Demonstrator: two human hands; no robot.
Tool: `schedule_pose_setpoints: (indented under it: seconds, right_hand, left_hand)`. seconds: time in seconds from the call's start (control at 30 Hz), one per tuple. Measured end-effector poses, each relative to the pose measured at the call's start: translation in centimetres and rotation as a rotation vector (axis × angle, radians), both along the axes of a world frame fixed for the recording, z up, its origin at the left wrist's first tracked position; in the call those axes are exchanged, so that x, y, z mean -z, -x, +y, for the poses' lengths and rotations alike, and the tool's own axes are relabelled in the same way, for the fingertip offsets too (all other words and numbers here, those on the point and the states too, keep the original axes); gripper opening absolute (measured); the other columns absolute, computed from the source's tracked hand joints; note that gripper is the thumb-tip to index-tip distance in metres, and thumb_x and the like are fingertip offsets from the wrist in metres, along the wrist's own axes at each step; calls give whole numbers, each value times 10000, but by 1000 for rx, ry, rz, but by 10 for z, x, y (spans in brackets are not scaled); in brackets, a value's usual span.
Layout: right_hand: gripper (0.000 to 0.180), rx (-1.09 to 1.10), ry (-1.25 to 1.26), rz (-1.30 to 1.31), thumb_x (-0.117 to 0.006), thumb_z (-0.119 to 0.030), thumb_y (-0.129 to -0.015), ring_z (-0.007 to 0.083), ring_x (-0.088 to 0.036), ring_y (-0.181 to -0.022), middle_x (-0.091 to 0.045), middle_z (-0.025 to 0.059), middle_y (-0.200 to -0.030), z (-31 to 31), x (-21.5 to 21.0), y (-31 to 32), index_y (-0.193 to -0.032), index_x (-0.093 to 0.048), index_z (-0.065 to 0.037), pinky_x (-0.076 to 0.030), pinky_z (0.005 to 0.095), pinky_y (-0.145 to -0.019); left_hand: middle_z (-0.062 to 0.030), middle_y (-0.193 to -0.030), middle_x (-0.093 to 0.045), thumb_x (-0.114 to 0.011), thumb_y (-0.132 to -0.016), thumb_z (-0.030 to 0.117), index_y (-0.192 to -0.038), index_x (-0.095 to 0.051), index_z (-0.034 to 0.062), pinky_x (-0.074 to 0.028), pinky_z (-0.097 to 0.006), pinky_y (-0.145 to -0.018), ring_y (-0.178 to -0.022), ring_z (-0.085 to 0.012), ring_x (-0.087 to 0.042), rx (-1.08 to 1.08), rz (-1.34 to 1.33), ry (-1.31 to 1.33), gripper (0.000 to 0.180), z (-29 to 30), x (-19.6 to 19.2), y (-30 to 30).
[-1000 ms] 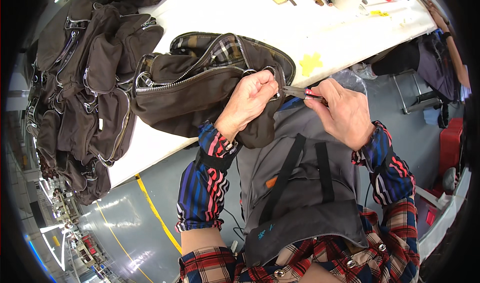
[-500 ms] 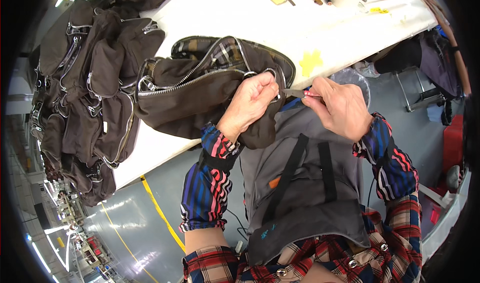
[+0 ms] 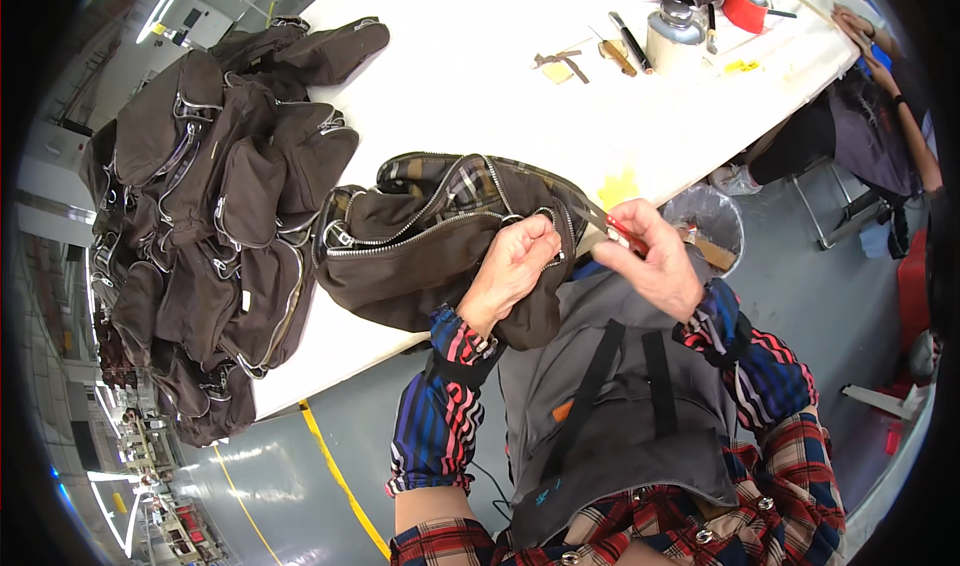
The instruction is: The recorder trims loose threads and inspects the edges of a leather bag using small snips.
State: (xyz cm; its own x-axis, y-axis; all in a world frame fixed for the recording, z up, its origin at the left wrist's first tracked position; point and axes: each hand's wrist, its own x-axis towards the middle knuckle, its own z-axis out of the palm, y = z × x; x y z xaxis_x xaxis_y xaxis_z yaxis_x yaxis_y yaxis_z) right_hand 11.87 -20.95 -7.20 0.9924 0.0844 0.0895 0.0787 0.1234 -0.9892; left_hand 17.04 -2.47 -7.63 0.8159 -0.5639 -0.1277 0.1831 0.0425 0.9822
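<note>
A dark brown fabric bag (image 3: 420, 281) with silver zippers and a plaid lining lies at the table's near edge, its long zipper gaping. My left hand (image 3: 512, 266) pinches the bag's right end, beside a short zipper. In my right hand (image 3: 652, 259) is a pair of small scissors (image 3: 626, 234) with red handles. Their dark blades point up and left, close to the bag's right edge; whether they touch it I cannot tell.
A heap of similar brown bags (image 3: 200, 216) covers the table's left side. Toward the far right stand a metal-topped pot (image 3: 676, 38), a red container (image 3: 745, 6) and a black pen (image 3: 630, 42). Beyond my right hand is a clear-lined bin (image 3: 722, 218). Another person's arm (image 3: 890, 71) shows at the right.
My right hand has turned, so the scissors now slant up and left instead of lying nearly level. My left hand keeps its grip on the bag. The whole view has shifted.
</note>
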Motion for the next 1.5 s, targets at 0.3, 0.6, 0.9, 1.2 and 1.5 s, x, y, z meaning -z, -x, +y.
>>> schedule_pose_setpoints:
  seconds: [0.3,0.6,0.9,1.2,1.5]
  right_hand:
    - [117,99,742,-240,-533,-88,-813,367,-558,-664,-552,190,-701,29,3,-6,-884,-468,-22,-434,388,-558]
    - [163,198,465,59,-474,-150,-887,108,-492,-560,-508,36,-596,-17,24,-2,-865,-521,4,-397,266,-534]
    - [160,64,419,-279,-607,-75,-787,181,-545,-646,-527,71,-804,18,5,-4,-913,-520,-26,-432,281,-564]
    - [111,44,724,-432,-541,-31,-781,286,-527,-628,-494,126,-760,14,11,-13,-865,-470,-35,-425,339,-557]
    - [135,51,153,88,-533,-110,-869,53,-493,-648,-541,13,-739,-7,3,-2,-891,-548,22,-410,193,-596]
  left_hand:
    - [38,-740,-444,-467,-847,12,-746,-526,23,-321,-182,-601,-672,-27,-392,-2,18,119,117,-3,-6,3]
    - [79,-651,-389,-488,-873,94,-688,-479,69,-260,-173,-540,-603,-2,-321,5,52,48,186,-2,-8,-2]
    - [43,-710,-473,-448,-859,35,-765,-522,40,-351,-186,-622,-669,-27,-423,1,16,73,120,-5,-12,-1]
    - [60,-682,-440,-473,-863,73,-729,-502,40,-312,-179,-559,-629,-11,-377,-2,58,33,141,3,-1,-4]
    - [81,-652,-389,-495,-870,95,-677,-472,79,-261,-174,-536,-597,-5,-318,-6,39,20,194,4,-5,-5]
